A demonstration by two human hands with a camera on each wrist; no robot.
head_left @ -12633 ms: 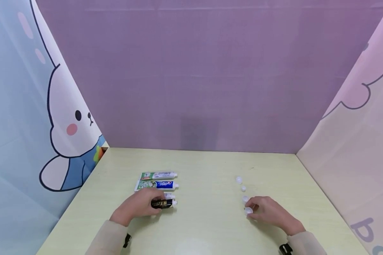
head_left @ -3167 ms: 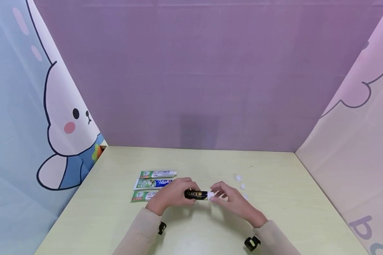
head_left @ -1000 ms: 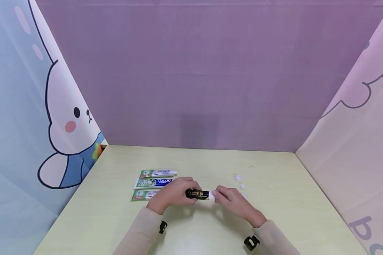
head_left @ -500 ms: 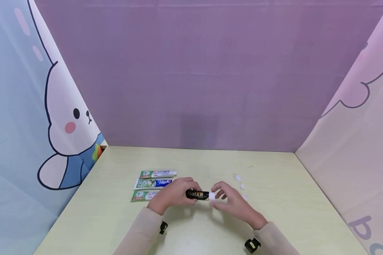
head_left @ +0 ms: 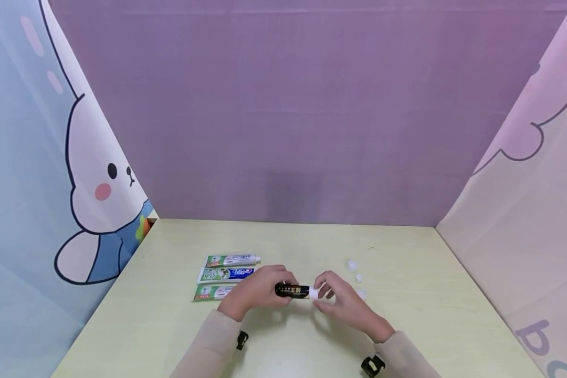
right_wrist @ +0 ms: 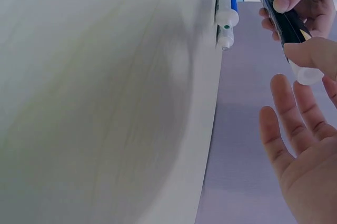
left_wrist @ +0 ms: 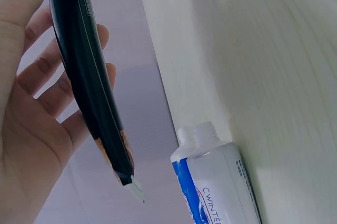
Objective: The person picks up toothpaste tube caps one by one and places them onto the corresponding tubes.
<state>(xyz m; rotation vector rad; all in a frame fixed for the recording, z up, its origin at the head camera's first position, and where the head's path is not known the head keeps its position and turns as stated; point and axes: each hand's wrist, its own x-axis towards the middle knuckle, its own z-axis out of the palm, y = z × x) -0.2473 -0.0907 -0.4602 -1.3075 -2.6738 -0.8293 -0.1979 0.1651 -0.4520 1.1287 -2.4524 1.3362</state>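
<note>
My left hand (head_left: 264,286) grips a black toothpaste tube (head_left: 293,291) above the table, its capped end facing right. A white cap (head_left: 314,293) sits at that end, and my right hand (head_left: 345,302) pinches it between thumb and index finger. In the right wrist view the thumb lies over the edge of the cap (right_wrist: 307,75), while the other fingers spread away from it. The left wrist view shows the black tube (left_wrist: 89,76) between the left thumb and fingers. Left of the hands lie three more toothpaste tubes, among them a blue-and-green one (head_left: 227,274).
A green-and-white tube (head_left: 233,260) lies farthest back, and another (head_left: 212,292) is partly hidden by the left hand. Three loose white caps, one of them a small cap (head_left: 358,278), lie at right. A purple backdrop (head_left: 288,115) stands behind the table (head_left: 283,341).
The black tube has been lifted off the table to the middle, and the nearest cap has gone from the right onto its end. Since one second ago, the right fingers have loosened and spread around the cap.
</note>
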